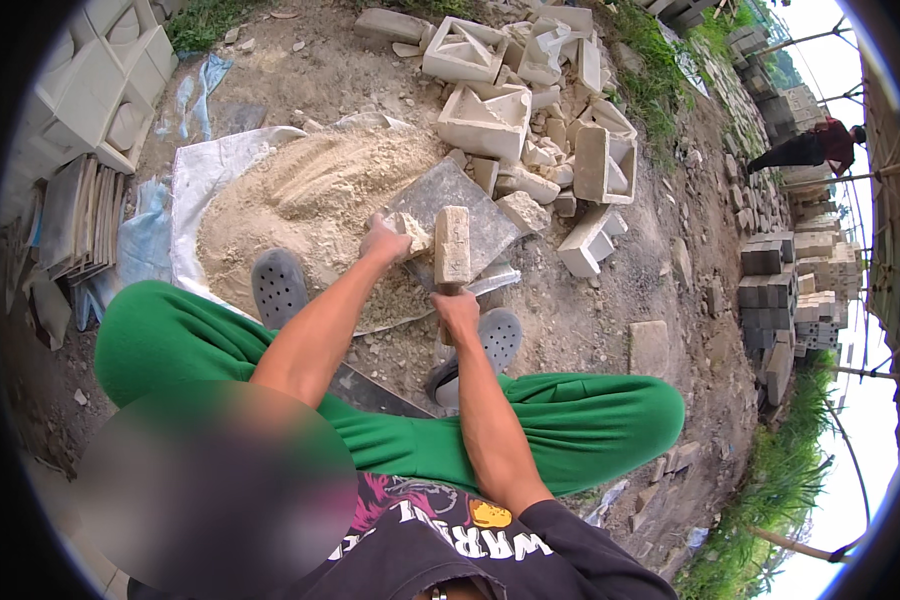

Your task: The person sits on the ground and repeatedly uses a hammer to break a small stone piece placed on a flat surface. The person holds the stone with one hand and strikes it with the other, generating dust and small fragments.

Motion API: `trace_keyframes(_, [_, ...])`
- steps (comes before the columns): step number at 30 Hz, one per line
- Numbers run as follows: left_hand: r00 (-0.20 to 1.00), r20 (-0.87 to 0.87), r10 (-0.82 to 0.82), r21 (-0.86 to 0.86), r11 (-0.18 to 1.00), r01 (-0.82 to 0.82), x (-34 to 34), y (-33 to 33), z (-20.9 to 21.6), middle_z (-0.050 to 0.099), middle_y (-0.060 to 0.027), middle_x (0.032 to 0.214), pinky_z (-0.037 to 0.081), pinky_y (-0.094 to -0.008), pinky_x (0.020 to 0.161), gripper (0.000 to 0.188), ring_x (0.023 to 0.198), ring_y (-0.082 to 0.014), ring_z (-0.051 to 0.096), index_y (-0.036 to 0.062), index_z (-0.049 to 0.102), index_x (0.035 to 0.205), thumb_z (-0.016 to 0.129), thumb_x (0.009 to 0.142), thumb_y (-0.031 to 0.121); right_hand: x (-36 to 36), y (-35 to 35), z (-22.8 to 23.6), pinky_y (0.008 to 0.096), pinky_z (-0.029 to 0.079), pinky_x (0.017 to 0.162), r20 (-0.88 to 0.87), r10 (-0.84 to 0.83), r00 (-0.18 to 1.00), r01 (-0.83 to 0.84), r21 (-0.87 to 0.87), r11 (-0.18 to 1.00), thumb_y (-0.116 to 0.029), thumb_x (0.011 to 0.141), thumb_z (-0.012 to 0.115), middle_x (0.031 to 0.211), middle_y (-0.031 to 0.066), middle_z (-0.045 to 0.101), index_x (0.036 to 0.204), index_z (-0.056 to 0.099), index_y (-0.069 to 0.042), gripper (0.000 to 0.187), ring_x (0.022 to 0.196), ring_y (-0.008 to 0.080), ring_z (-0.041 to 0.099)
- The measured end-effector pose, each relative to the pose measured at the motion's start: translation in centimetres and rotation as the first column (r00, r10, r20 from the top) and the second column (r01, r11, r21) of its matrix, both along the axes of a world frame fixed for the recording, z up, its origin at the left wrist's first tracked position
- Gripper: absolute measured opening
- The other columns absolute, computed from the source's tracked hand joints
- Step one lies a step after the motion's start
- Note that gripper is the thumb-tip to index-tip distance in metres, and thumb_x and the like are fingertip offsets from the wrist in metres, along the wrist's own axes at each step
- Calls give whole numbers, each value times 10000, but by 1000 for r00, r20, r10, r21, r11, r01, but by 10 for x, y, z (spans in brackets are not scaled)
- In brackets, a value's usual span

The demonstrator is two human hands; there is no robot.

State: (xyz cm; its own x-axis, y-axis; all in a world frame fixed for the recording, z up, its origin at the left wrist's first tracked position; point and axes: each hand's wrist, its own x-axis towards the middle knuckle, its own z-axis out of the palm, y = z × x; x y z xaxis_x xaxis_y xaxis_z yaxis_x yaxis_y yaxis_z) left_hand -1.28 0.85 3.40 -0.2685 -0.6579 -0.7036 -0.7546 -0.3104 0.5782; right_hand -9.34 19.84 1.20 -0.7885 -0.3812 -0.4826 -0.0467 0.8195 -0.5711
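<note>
My left hand [383, 243] is closed around a pale, crumbly chunk of broken block [411, 234], held at the left part of a flat grey slab [467, 188]. My right hand [456, 312] grips the handle of a dusty wooden mallet [452, 245]. Its long, blocky head is over the slab's near side, just right of the chunk, with a gap between them. Left of the slab, a heap of beige crushed powder [310, 195] lies on a white woven sheet [195, 190]. My fingers partly hide the chunk.
Broken white hollow blocks [485, 122] and rubble are piled beyond the slab. Thin panels [75, 215] lean at the left below stacked pale blocks [100, 75]. My grey clogs [280, 285] flank my arms. A person [820, 145] stands far right, near stacked grey blocks [765, 285].
</note>
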Motion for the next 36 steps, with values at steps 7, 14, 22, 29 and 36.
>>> trace_keyframes(7, [998,-25,58,-167,984,-62,6,2,-42,654,-166,1187,565,-403,820,880,1019,-272,656,98,344,1502,791,762,263,-6,-14,42,333,545,557,15,-71,997,72,-217,973,-232,719,773,748,119,711,907,702,55,350,571,204,681])
trace_keyframes(14, [965,-180,192,-202,953,-227,5,20,-49,652,-181,1245,496,-385,974,878,1130,-306,638,24,427,1452,833,736,328,-17,-28,39,356,536,561,-294,39,955,-147,-356,923,-236,745,753,693,114,694,872,694,24,295,559,215,672])
trace_keyframes(22, [977,-153,151,-179,968,-178,6,9,-36,720,-120,1070,519,-338,835,528,953,-214,680,-8,647,1246,807,818,257,-15,-13,21,385,554,724,158,-24,987,31,-39,999,-307,685,767,858,177,732,967,725,33,444,782,286,716])
trace_keyframes(29, [948,-279,152,-136,971,-196,9,9,-38,702,-145,1141,525,-333,833,628,985,-222,675,-39,586,1324,822,796,206,-21,-36,54,332,513,545,-139,-85,987,19,-425,905,-212,748,759,634,92,671,756,682,31,255,560,191,666])
trace_keyframes(36, [979,-184,91,-134,984,-117,7,-4,-39,696,-174,1177,544,-325,757,645,967,-220,687,-53,571,1348,815,797,176,-1,-16,24,446,557,831,91,-8,996,18,-113,993,-316,684,764,965,214,743,970,740,-6,423,945,367,719])
